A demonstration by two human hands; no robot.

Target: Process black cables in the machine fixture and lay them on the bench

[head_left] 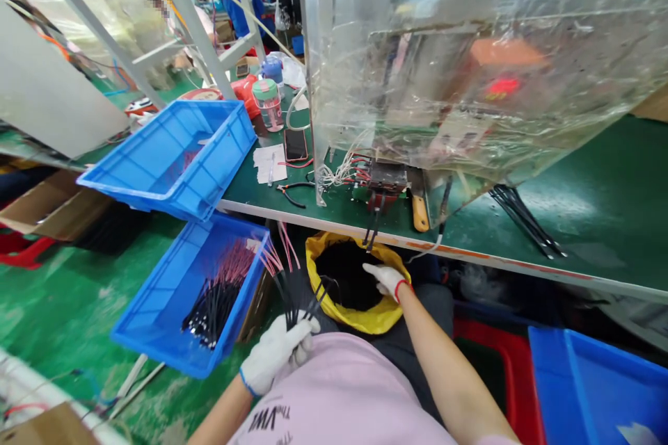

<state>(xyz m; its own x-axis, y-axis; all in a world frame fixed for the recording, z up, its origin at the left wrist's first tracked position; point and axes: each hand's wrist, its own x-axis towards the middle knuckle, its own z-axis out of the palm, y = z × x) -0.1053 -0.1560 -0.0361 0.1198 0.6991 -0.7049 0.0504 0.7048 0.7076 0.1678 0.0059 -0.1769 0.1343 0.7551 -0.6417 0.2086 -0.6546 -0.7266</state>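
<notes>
My left hand [282,348], in a white glove with a blue cuff, is closed round several black wires [288,295] whose pink ends point up. Over the yellow-rimmed bag [380,320] with its dark opening is my right hand [387,281], gloved in white with a red cuff. Its fingers point left; whether they hold anything is too small to tell. Just above it, two black leads [372,229] hang from a small machine [387,177] at the bench edge. More black and pink wires [211,306] lie in the lower blue bin [156,306].
An upper blue bin [209,188] sits at the bench's left end. Pliers [292,193], a phone [296,144], a jar [268,108] and a wooden-handled tool [419,213] lie on the bench [600,236]. A plastic-covered shield [470,83] hangs above; black strips [527,219] lie right.
</notes>
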